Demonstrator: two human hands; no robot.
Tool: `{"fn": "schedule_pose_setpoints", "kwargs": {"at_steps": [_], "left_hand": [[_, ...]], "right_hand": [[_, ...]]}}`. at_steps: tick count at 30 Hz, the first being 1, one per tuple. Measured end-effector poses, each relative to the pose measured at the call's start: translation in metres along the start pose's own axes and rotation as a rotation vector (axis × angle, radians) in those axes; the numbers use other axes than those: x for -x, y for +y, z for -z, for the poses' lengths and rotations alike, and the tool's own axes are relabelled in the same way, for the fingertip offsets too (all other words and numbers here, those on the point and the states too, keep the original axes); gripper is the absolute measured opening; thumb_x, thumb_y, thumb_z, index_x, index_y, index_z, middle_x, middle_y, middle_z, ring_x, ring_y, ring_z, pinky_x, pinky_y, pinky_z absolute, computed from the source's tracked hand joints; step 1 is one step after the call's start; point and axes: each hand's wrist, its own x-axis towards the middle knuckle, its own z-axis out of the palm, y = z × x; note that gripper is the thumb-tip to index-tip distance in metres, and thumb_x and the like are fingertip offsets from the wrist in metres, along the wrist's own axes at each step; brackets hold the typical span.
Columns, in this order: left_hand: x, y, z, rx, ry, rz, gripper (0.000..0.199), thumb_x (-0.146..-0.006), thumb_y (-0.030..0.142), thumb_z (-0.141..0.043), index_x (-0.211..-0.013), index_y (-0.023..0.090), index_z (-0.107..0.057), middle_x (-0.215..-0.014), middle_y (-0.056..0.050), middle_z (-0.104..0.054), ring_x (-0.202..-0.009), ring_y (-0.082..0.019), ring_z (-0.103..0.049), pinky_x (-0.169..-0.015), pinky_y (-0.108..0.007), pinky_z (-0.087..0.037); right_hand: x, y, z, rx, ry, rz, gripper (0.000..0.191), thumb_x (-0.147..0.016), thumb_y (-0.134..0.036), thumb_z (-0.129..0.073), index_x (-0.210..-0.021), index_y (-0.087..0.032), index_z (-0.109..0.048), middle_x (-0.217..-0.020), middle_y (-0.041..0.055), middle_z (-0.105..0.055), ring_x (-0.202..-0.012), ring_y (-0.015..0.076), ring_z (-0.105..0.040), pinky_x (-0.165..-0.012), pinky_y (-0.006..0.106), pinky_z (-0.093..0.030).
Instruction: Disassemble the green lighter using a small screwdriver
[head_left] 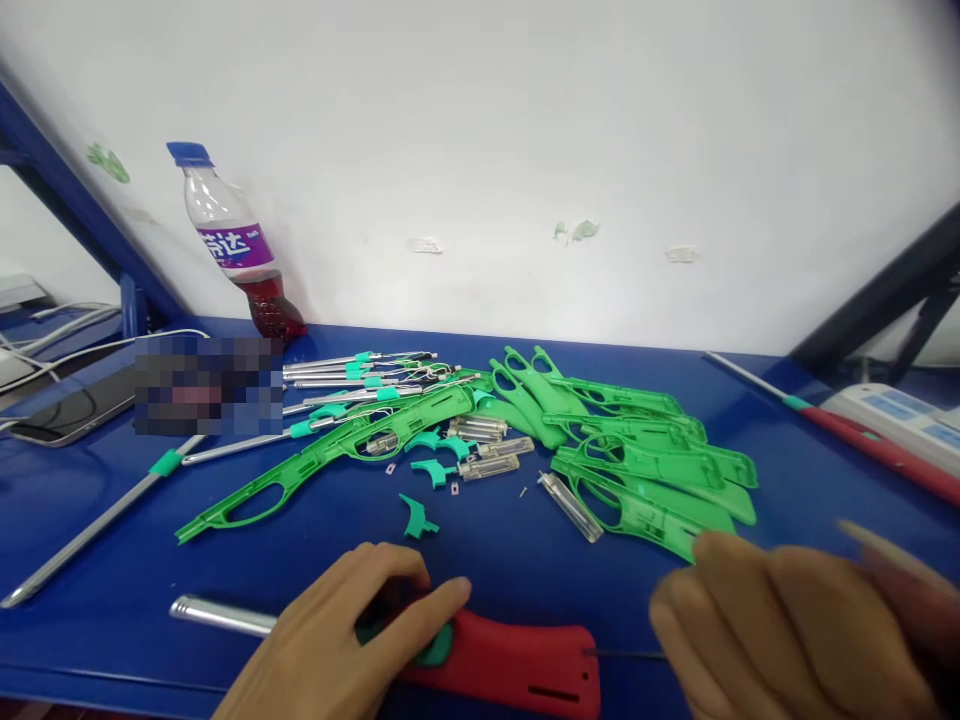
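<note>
My left hand (352, 625) is closed around a red stick lighter (525, 655), holding it level near the table's front edge. Its metal tube (221, 613) points left, and a green trigger shows under my fingers. At the right, my right hand (787, 625), blurred, is in a fist around what looks like a screwdriver (630, 655). Only the thin dark shaft is plain, and it reaches the lighter's right end. Beyond my hands lie green triggers (431, 472), clear fuel tanks (491, 466), a small screw (523, 491) and green casing halves (652, 460).
Metal tubes with green collars (97, 530) lie at the left, near a phone (75, 400) and cables. A bottle of dark red drink (232, 240) stands by the white wall. Another red lighter (862, 435) and a power strip (892, 405) are at the right.
</note>
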Motion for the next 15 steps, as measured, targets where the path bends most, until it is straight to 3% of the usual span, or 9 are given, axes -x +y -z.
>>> {"fn": "schedule_pose_setpoints", "kwargs": {"at_steps": [3,5,7,11,14,15], "left_hand": [[-0.001,0.001,0.001,0.007,0.019,-0.012,0.038,-0.114,0.024,-0.036,-0.132,0.030,-0.069,-0.111,-0.002,-0.068,-0.094,-0.007,-0.068,-0.084,-0.014,-0.054],[-0.001,0.002,0.002,-0.012,0.003,-0.027,0.035,-0.115,0.039,-0.042,-0.137,0.030,-0.067,-0.116,-0.003,-0.068,-0.099,-0.012,-0.068,-0.088,-0.021,-0.056],[-0.001,0.003,0.002,-0.043,-0.018,-0.048,0.036,-0.113,0.046,-0.046,-0.140,0.032,-0.066,-0.119,-0.002,-0.068,-0.102,-0.014,-0.067,-0.089,-0.024,-0.056],[0.001,0.002,-0.005,-0.028,0.001,-0.070,0.036,-0.113,0.043,-0.049,-0.142,0.030,-0.066,-0.118,-0.003,-0.068,-0.101,-0.013,-0.067,-0.086,-0.021,-0.057],[0.005,0.002,-0.009,-0.048,0.011,-0.058,0.038,-0.113,0.043,-0.048,-0.143,0.030,-0.066,-0.117,-0.004,-0.069,-0.102,-0.014,-0.067,-0.086,-0.022,-0.057],[0.006,0.002,-0.009,-0.059,0.020,-0.056,0.038,-0.113,0.043,-0.047,-0.143,0.030,-0.066,-0.117,-0.004,-0.069,-0.102,-0.015,-0.067,-0.085,-0.022,-0.058]], "right_hand": [[-0.001,0.001,-0.005,-0.118,-0.089,0.009,0.070,-0.114,-0.035,-0.045,-0.047,-0.026,-0.026,-0.030,-0.0078,-0.008,-0.022,0.0097,-0.020,-0.028,0.025,-0.028],[-0.005,-0.002,-0.006,-0.095,-0.097,0.028,0.069,-0.112,-0.032,-0.048,-0.046,-0.025,-0.029,-0.028,-0.0087,-0.009,-0.021,0.0084,-0.024,-0.028,0.023,-0.030],[-0.009,-0.009,-0.010,0.002,-0.101,0.039,0.065,-0.109,-0.033,-0.058,-0.047,-0.024,-0.040,-0.029,-0.0081,-0.022,-0.022,0.0069,-0.026,-0.029,0.022,-0.030],[-0.017,-0.020,-0.034,0.190,-0.094,-0.030,0.063,-0.109,-0.044,-0.055,-0.052,-0.023,-0.043,-0.041,-0.0031,-0.045,-0.030,0.0086,-0.039,-0.029,0.023,-0.033],[-0.021,-0.021,-0.061,0.154,-0.106,0.059,0.065,-0.114,-0.054,-0.034,-0.058,-0.022,-0.041,-0.042,-0.0040,-0.040,-0.030,0.0082,-0.040,-0.026,0.018,-0.027],[-0.023,-0.019,-0.069,0.149,-0.054,0.115,0.063,-0.113,-0.059,-0.031,-0.062,-0.023,-0.042,-0.043,-0.0055,-0.037,-0.030,0.0076,-0.036,-0.025,0.017,-0.024]]}}
